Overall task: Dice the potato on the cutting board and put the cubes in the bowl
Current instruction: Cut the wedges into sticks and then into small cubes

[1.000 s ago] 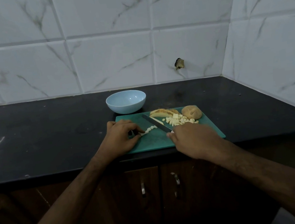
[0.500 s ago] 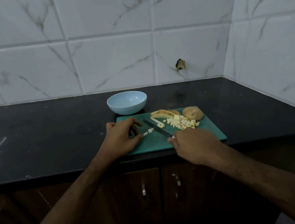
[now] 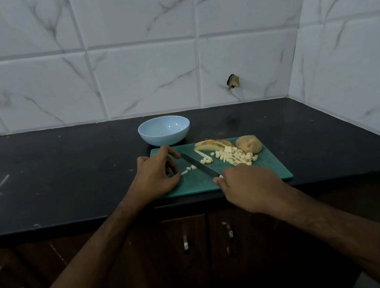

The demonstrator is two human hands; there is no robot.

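On the green cutting board [image 3: 273,168] my left hand [image 3: 155,174] has its thumb and curled fingers on the short end of a potato strip [image 3: 184,173]. Two cut cubes [image 3: 191,167] lie just right of it. My right hand [image 3: 250,184] grips the knife [image 3: 199,164] by the handle. Its blade slants across the board, just right of those cubes. A pile of potato cubes [image 3: 234,157] lies at the back right, beside an uncut potato piece with skin [image 3: 248,144] and several slices [image 3: 210,145]. The light blue bowl [image 3: 164,130] stands empty behind the board.
The board sits at the front edge of a black countertop [image 3: 66,173]. White marble tiles form the back wall and the right wall [image 3: 357,71]. Brown cabinet doors with metal handles [image 3: 186,243] are below the counter.
The strip under my left hand has become shorter, and cut cubes now lie loose beside it. The knife blade has shifted slightly to the right of them.
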